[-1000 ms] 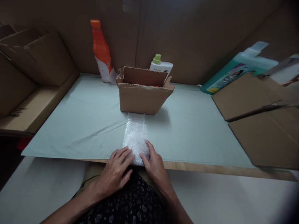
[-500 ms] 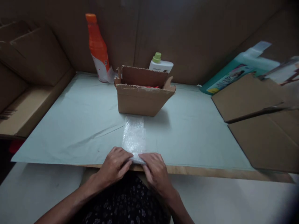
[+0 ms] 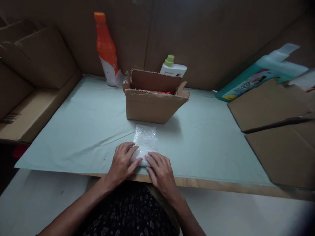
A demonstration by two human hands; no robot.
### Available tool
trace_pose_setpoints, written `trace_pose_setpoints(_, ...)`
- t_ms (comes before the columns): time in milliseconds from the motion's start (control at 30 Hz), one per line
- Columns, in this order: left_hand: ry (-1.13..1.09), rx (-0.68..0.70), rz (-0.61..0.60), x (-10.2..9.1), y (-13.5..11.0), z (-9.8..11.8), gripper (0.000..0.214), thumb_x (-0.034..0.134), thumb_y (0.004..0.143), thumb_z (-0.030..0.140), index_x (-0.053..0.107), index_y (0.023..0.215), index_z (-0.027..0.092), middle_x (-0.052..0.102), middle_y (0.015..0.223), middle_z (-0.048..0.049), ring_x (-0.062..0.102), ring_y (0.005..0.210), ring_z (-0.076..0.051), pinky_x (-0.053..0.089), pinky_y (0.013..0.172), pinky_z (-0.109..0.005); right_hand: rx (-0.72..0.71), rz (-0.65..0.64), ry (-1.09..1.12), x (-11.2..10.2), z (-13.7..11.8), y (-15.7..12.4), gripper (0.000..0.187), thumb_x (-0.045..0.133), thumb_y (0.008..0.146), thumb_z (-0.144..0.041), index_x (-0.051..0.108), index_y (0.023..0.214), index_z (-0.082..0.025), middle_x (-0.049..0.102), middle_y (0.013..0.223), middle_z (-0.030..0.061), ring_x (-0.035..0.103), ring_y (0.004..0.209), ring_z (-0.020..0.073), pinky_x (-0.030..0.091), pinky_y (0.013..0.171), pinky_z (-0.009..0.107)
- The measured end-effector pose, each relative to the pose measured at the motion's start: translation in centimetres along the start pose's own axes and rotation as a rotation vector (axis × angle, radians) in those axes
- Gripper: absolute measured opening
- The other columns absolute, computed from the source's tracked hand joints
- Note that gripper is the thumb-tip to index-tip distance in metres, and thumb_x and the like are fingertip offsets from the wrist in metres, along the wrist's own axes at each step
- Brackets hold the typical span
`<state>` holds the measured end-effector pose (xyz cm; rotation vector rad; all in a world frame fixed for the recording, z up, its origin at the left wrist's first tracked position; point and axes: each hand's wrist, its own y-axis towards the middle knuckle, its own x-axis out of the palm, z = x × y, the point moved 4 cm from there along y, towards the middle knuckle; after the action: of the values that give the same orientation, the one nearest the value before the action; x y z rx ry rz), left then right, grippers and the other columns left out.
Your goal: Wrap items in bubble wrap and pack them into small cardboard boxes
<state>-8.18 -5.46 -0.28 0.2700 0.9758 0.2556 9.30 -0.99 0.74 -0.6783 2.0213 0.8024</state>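
Observation:
A strip of bubble wrap (image 3: 145, 139) lies on the pale green cloth by the table's front edge, its near end folded into a flat layer. My left hand (image 3: 122, 161) grips the left side of that fold, thumb at the near edge and fingers on top. On the opposite side my right hand (image 3: 159, 167) holds the fold, fingers bent over it and thumb low at the edge. Whatever may be inside the wrap cannot be made out. Just beyond its far end stands an open cardboard box (image 3: 147, 106) with something red inside.
An orange bottle (image 3: 106, 49) and a white bottle with a green cap (image 3: 173, 69) stand behind the box. At right, a teal bottle (image 3: 251, 80) leans behind cardboard boxes (image 3: 283, 154). A larger open carton (image 3: 36, 105) occupies the left side.
The near end of the bubble wrap has been folded further away from me, so the flat strip beyond is shorter. Both hands have moved slightly forward with it. The view has shifted a little.

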Motion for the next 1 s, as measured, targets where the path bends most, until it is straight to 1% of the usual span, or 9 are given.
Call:
trace_pose_setpoints(100, -0.124, 0.094, -0.056, -1.0, -1.6, 0.7, 0.038, 0.057, 0.094, 0.027, 0.055, 0.131, 0.019, 0.061, 0.128, -0.0123, 0.054, 0.121, -0.028, 0.040, 0.106, -0.048, 0.058, -0.001, 0.131, 0.0, 0.7, 0.6, 0.031, 0.050, 0.098, -0.018, 0.062, 0.125, -0.023, 0.073, 0.114, 0.0079, 0.067, 0.103, 0.0241, 0.052, 0.090, 0.043)
trace_pose_setpoints(200, -0.175, 0.024, -0.107, -1.2, -2.0, 0.5, 0.040, 0.049, 0.096, 0.020, 0.051, 0.136, 0.019, 0.067, 0.111, -0.0092, 0.059, 0.104, -0.024, 0.044, 0.099, -0.045, 0.097, -0.046, 0.214, -0.1, 0.8, 0.7, 0.029, 0.051, 0.099, -0.023, 0.061, 0.126, -0.023, 0.074, 0.113, 0.0061, 0.068, 0.100, 0.0220, 0.054, 0.089, 0.039)
trace_pose_setpoints(333, 0.012, -0.139, -0.093, -0.2, 0.2, -0.9, 0.039, 0.050, 0.096, 0.025, 0.056, 0.132, 0.012, 0.068, 0.100, -0.0121, 0.059, 0.092, -0.028, 0.047, 0.086, -0.045, 0.115, 0.120, 0.002, -0.9, 0.3, 0.6, 0.030, 0.053, 0.099, -0.029, 0.061, 0.126, -0.020, 0.065, 0.130, 0.0143, 0.060, 0.117, 0.0289, 0.049, 0.096, 0.046)
trace_pose_setpoints(433, 0.067, -0.179, -0.014, 0.2, 1.6, -1.7, 0.037, 0.056, 0.093, 0.028, 0.060, 0.127, 0.013, 0.067, 0.106, -0.0136, 0.059, 0.099, -0.030, 0.047, 0.089, -0.047, 0.032, 0.059, -0.110, -0.1, -0.2, 1.2, 0.036, 0.060, 0.094, -0.028, 0.060, 0.128, -0.020, 0.061, 0.137, 0.0152, 0.055, 0.124, 0.0328, 0.044, 0.100, 0.051)
trace_pose_setpoints(533, -0.166, -0.251, 0.145, -0.5, 1.0, -1.7, 0.039, 0.062, 0.090, 0.033, 0.061, 0.125, 0.017, 0.065, 0.114, -0.0125, 0.059, 0.107, -0.028, 0.046, 0.096, -0.046, 0.068, -0.021, -0.099, 0.9, 0.4, 2.5, 0.039, 0.060, 0.091, -0.019, 0.061, 0.130, -0.020, 0.066, 0.130, 0.0136, 0.059, 0.118, 0.0312, 0.046, 0.098, 0.048)
trace_pose_setpoints(600, -0.462, -0.422, 0.201, -0.6, -0.2, -1.7, 0.044, 0.064, 0.088, 0.038, 0.060, 0.126, 0.017, 0.066, 0.115, -0.0115, 0.061, 0.106, -0.026, 0.047, 0.096, -0.043, 0.173, 0.025, 0.000, 0.9, 1.2, 3.3, 0.036, 0.057, 0.092, -0.019, 0.063, 0.127, -0.020, 0.070, 0.124, 0.0129, 0.063, 0.110, 0.0291, 0.049, 0.095, 0.046)
trace_pose_setpoints(767, -1.243, -0.789, 0.053, 1.1, -2.3, -0.4, 0.048, 0.077, 0.075, 0.038, 0.065, 0.116, 0.015, 0.071, 0.111, -0.0101, 0.065, 0.102, -0.024, 0.049, 0.092, -0.035, 0.345, 0.003, 0.418, 0.6, 0.9, 3.2, 0.028, 0.058, 0.092, -0.031, 0.068, 0.117, -0.023, 0.075, 0.107, 0.0070, 0.067, 0.096, 0.0247, 0.053, 0.088, 0.038)
trace_pose_setpoints(867, -1.341, -0.802, 0.060, 1.5, -2.0, 0.3, 0.035, 0.078, 0.070, 0.029, 0.069, 0.101, 0.015, 0.073, 0.098, -0.0059, 0.064, 0.094, -0.020, 0.048, 0.087, -0.030, 0.342, 0.003, 0.577, 0.2, 0.2, 2.2, 0.024, 0.065, 0.085, -0.031, 0.069, 0.108, -0.024, 0.070, 0.119, 0.0080, 0.063, 0.113, 0.0259, 0.048, 0.100, 0.039)
trace_pose_setpoints(1000, -1.299, -0.707, -0.086, 1.8, -1.4, 1.3, 0.037, 0.072, 0.075, 0.028, 0.068, 0.109, 0.015, 0.073, 0.101, -0.0064, 0.065, 0.100, -0.023, 0.049, 0.091, -0.033, 0.414, -0.059, 0.859, 0.3, 0.9, 1.2, 0.051, 0.067, 0.083, -0.033, 0.058, 0.132, -0.023, 0.059, 0.140, 0.0096, 0.056, 0.126, 0.0265, 0.045, 0.104, 0.038)
